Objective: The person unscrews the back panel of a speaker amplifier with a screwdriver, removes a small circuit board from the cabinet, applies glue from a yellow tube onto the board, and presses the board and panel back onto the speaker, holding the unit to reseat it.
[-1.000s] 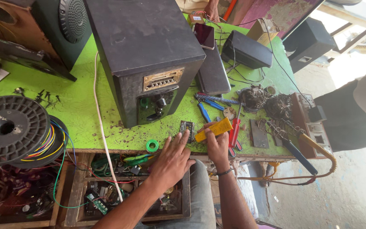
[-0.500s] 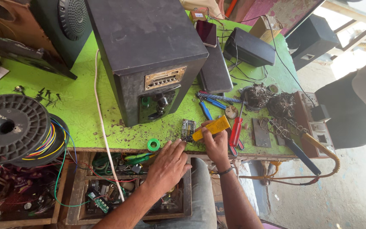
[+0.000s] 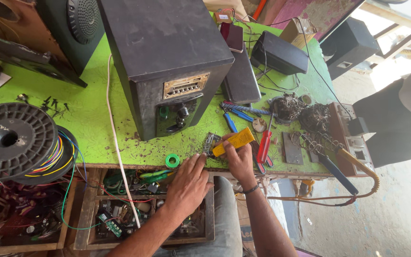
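My right hand [image 3: 238, 160] grips a yellow-handled tool [image 3: 234, 141] at the front edge of the green table [image 3: 91, 123], its tip against a small dark circuit board [image 3: 210, 142]. My left hand [image 3: 189, 184] rests flat and open over the table's front edge, fingers spread, just left of the board. A black speaker box [image 3: 167, 62] with a small control panel stands behind both hands. A green tape roll [image 3: 171, 160] lies just left of my left hand.
A red screwdriver [image 3: 264, 144], blue pliers [image 3: 234, 114] and tangled wire [image 3: 286, 107] lie right of the hands. A black wire spool [image 3: 10, 140] sits at left. A drawer of parts [image 3: 120, 209] is below the table. A soldering iron [image 3: 343, 162] lies at right.
My left hand has slid from the table's surface down over its front edge. My right hand keeps the yellow tool at the small board, shifted slightly left.
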